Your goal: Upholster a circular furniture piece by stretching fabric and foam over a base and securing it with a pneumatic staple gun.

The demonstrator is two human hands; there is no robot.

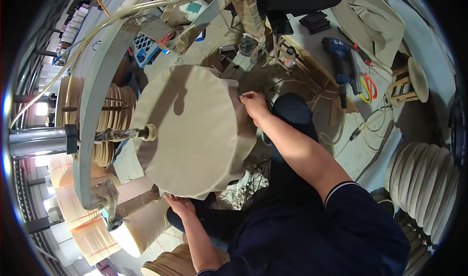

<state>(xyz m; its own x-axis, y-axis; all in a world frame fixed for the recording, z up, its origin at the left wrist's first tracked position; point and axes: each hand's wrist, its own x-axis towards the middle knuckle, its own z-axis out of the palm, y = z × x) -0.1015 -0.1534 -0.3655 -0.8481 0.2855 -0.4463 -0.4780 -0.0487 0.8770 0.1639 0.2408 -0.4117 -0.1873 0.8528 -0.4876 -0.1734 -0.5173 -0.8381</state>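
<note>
Dark navy short-sleeved shirt (321, 237) with thin white cuff lines fills the space nearest the camera, below and to the right of a large, round, flat-topped disc covered in beige cloth (195, 129). That disc sits in front of the person, with dark-trousered legs (292, 112) around its right and lower sides. At the disc's right rim, the right hand (254, 106) pinches the loose cloth edge (245, 134) between thumb and fingers. At the disc's lower rim, the left hand (181, 206) has its fingertips against the cloth; whether they grip it I cannot tell. Left of the disc stands a curved grey metal frame (95, 95), and a plastic-wrapped rod with a pale round tip (150, 132) reaches over the disc's left part. Farther left are stacked round tan boards (119, 105); below them, to the disc's lower left, is a large pale roll (146, 225). To the disc's upper right lie a blue-and-black power drill (336, 56) and scissors with red and yellow handles (371, 87). A row of beige round discs (421, 188) stands well to its right.
</note>
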